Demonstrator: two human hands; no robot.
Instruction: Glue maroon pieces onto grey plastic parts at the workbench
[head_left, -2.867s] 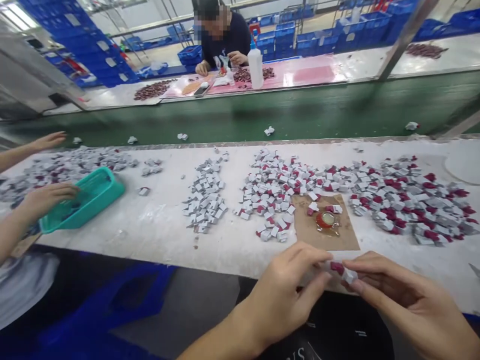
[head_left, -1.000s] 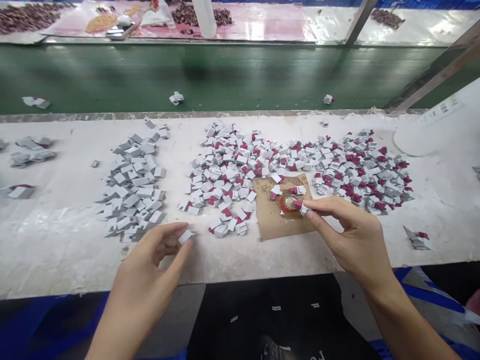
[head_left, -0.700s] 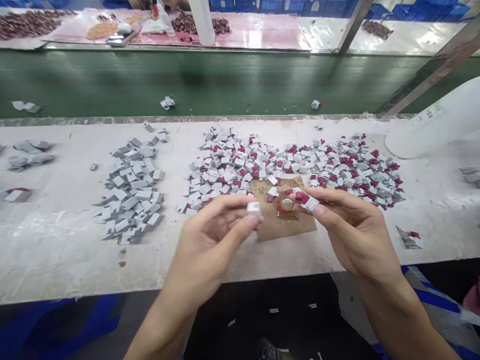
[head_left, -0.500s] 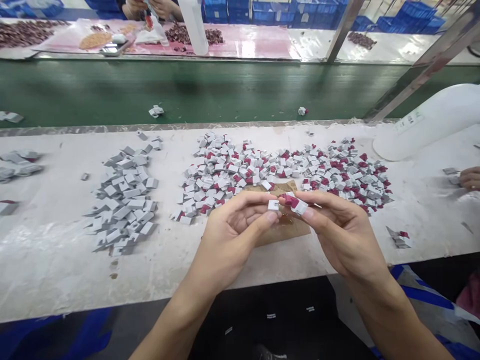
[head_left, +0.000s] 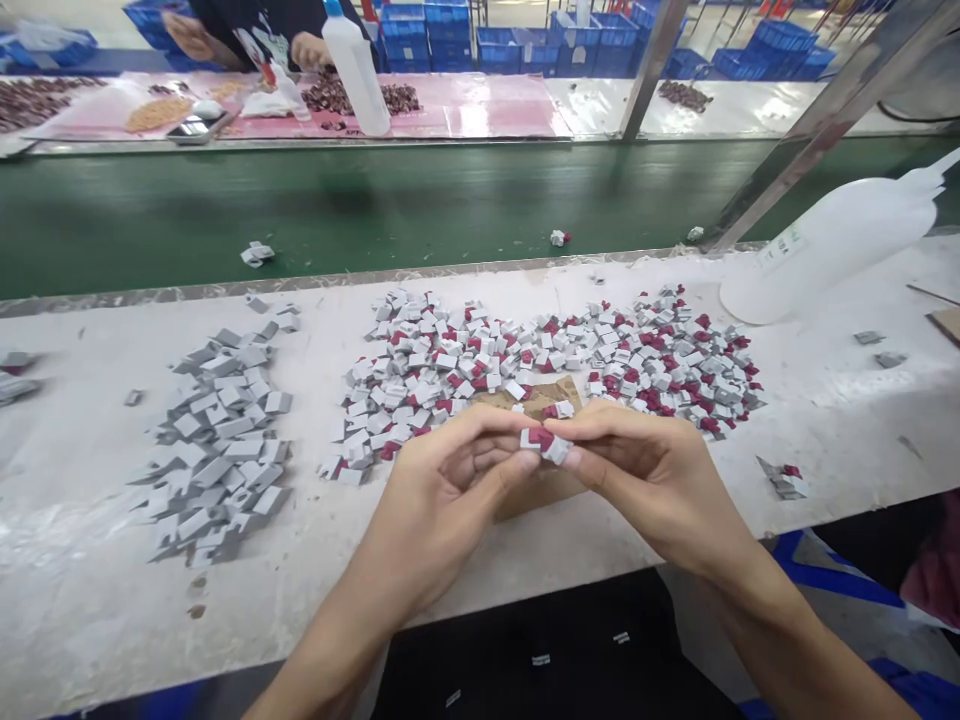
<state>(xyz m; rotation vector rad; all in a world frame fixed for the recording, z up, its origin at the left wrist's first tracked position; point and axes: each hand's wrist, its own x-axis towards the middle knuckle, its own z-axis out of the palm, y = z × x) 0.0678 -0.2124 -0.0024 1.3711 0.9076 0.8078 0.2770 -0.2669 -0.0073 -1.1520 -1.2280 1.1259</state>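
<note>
1. A small white-and-red piece [head_left: 546,444] sits between the fingertips of both hands, held just above the near edge of the white worktable [head_left: 825,400].
2. The left hand [head_left: 450,480] pinches its left end, thumb and forefinger pressed together on it.
3. The right hand [head_left: 645,470] clamps the right end the same way, so the two sets of fingertips meet at the piece.
4. Directly under the hands lies a brown cardboard square [head_left: 536,400], partly covered by them.
5. Beyond it spreads a wide heap of white-and-red pieces [head_left: 555,355].
6. Well to the left is a separate pile of plain grey pieces [head_left: 217,440].
7. A white plastic bottle [head_left: 825,245] lies tilted at the right.
8. Behind the table runs a green conveyor belt [head_left: 412,210], where another person's hands work at a pink mat [head_left: 480,100].
</note>
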